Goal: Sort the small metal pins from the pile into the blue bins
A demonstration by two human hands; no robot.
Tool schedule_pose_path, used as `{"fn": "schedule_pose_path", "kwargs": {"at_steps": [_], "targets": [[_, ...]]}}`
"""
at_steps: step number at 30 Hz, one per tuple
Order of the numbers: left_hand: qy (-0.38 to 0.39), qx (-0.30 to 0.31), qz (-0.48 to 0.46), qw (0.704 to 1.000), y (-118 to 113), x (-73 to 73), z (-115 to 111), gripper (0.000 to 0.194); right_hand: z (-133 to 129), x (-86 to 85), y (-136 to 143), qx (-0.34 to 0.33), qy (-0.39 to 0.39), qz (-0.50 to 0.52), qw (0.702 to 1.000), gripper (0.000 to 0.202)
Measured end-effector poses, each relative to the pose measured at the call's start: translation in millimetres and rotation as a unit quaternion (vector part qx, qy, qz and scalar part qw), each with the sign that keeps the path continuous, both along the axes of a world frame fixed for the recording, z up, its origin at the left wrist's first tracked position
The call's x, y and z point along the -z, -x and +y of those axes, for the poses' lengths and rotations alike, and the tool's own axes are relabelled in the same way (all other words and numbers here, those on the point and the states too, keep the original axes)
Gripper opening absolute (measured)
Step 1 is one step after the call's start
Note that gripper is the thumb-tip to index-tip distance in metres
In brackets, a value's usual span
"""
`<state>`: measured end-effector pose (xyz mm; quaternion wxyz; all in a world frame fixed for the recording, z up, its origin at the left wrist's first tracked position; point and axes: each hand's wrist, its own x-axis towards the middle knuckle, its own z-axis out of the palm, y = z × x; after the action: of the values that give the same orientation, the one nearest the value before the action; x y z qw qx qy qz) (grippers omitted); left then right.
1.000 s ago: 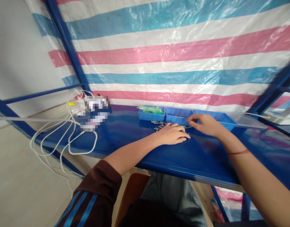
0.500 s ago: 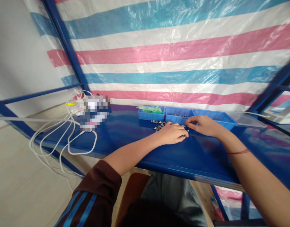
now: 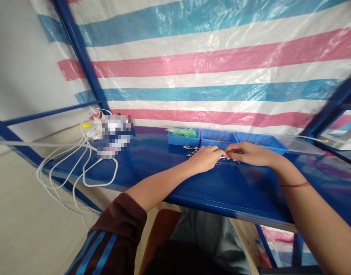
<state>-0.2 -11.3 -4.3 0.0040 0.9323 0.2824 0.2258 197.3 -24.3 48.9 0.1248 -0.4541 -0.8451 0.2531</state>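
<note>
My left hand [image 3: 208,157] is over the right part of a pile of thin, dark metal pieces [image 3: 192,151] that look like pins or screws. Its fingers are drawn together toward my right hand [image 3: 247,153]. The fingertips of both hands meet, closed in a pinch, above the blue tabletop [image 3: 221,187]. Whatever lies between them is too small to make out. A few of the metal pieces show below my left fingers, and part of the pile is hidden under that hand.
Behind the hands stand three blue bins: one with green plastic bags [image 3: 182,140], a middle bin [image 3: 217,143] and a right bin [image 3: 278,148], both with thin metal pieces. White cables [image 3: 84,168] hang at left. A striped plastic sheet [image 3: 206,68] closes the back.
My left hand has drawn its fingers in. My right hand has moved slightly down, and its fingertips now meet the left ones.
</note>
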Motion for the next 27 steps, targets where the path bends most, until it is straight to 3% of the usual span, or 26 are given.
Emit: {"fn": "schedule_pose_path", "kwargs": {"at_steps": [5, 10, 18, 27], "targets": [[0.061, 0.019, -0.113, 0.992, 0, -0.3, 3, 0.021, -2, -1.5, 3, 0.013, 0.038, 0.045, 0.998, 0.033], [0.086, 0.028, -0.199, 0.976, -2, -1.3, 6, 0.015, 1, 0.5, 3, 0.042, 0.003, 0.060, 0.997, 0.038], [0.110, 0.022, -0.289, 0.951, -2, -6.6, 6, 0.011, 5, 11.4, 8, 0.006, -0.034, 0.088, 0.996, 0.038], [0.213, 0.008, -0.432, 0.876, -5, -7.4, 5, 0.016, 2, 8.3, 20, 0.026, -0.052, 0.198, 0.978, 0.038]]}}
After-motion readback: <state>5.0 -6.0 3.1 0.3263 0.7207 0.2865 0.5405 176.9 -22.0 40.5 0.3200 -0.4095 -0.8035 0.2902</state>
